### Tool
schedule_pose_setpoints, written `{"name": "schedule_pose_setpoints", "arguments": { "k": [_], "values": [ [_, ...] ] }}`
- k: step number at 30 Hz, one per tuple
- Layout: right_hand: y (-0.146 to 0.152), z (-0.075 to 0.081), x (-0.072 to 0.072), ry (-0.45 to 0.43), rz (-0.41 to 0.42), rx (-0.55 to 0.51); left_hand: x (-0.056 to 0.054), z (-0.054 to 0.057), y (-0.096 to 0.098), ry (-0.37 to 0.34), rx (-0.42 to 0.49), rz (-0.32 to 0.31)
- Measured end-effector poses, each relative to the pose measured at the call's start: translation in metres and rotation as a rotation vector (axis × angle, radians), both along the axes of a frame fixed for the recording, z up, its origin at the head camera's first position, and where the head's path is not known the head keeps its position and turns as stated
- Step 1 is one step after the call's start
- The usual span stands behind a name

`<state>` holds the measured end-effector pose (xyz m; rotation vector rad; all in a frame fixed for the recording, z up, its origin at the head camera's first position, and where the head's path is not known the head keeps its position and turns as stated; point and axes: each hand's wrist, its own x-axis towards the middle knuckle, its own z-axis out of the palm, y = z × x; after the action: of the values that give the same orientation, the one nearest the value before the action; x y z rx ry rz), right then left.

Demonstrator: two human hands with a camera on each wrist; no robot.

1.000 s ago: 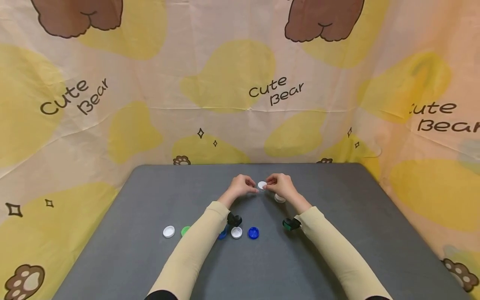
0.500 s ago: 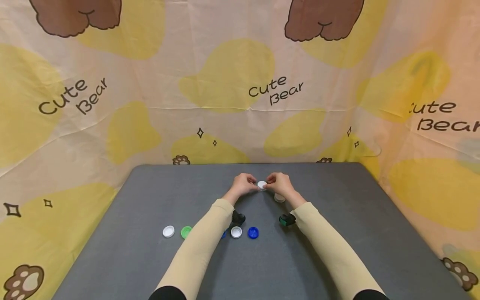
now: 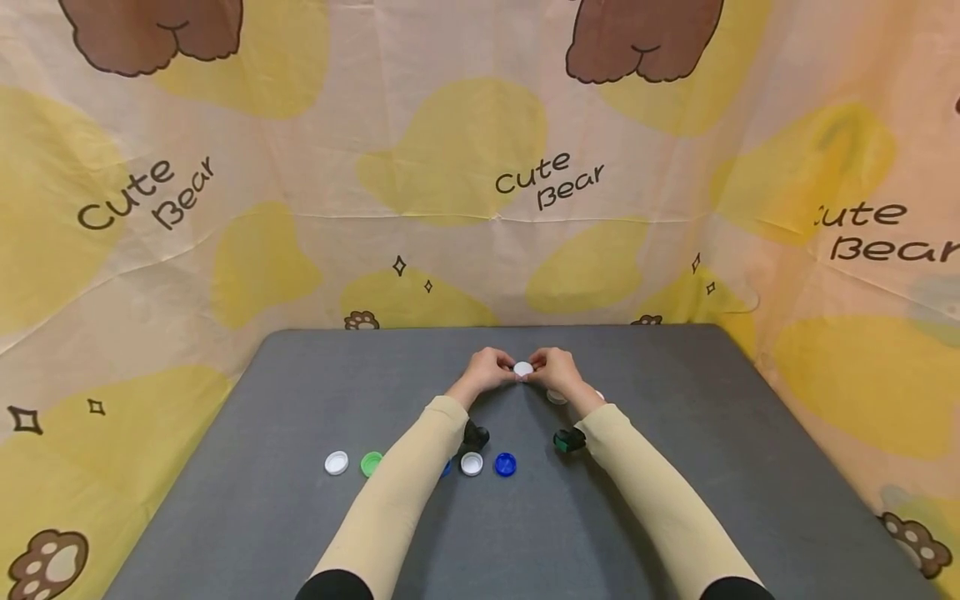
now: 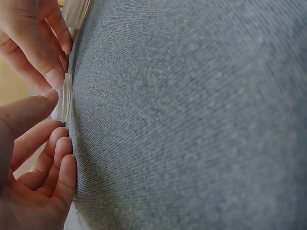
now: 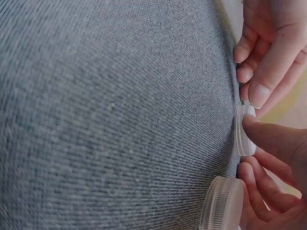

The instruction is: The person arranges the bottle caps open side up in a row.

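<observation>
A round white screw cap (image 3: 522,368) with a ribbed rim lies flat on the grey cloth near the table's far edge, between both hands. My left hand (image 3: 486,372) holds its left side between thumb and index finger. From the other side my right hand (image 3: 558,372) pinches the same cap, thumb on the rim, as the right wrist view shows. A second white cap (image 5: 224,203) lies beside my right hand's curled fingers, partly covered by that hand in the head view. Only a sliver of another white piece (image 3: 599,395) shows behind the right wrist.
Closer to me runs a row of caps: white (image 3: 336,463), green (image 3: 371,464), a blue one (image 3: 446,468) mostly behind my left sleeve, white (image 3: 472,464) and blue (image 3: 506,464). A printed curtain (image 3: 450,167) hangs behind the grey table (image 3: 300,375).
My left hand has moved slightly right, from just beside the cap to touching it. The right hand has shifted a little, uncovering the white sliver behind its wrist. The front row stays put.
</observation>
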<state>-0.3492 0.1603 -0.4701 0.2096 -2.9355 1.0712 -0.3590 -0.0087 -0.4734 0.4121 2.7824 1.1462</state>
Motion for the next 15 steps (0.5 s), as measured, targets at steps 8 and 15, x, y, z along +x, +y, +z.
{"name": "schedule_pose_setpoints", "arguments": {
  "k": [8, 15],
  "values": [
    [0.0018, -0.0037, -0.0027, -0.015, 0.019, 0.020, 0.0004, -0.0020, 0.0027, -0.009, 0.019, -0.010],
    [0.0023, -0.0054, -0.0047, -0.010, 0.029, 0.020, -0.0002, -0.0024, 0.0033, 0.006, 0.013, -0.010]
  ]
}}
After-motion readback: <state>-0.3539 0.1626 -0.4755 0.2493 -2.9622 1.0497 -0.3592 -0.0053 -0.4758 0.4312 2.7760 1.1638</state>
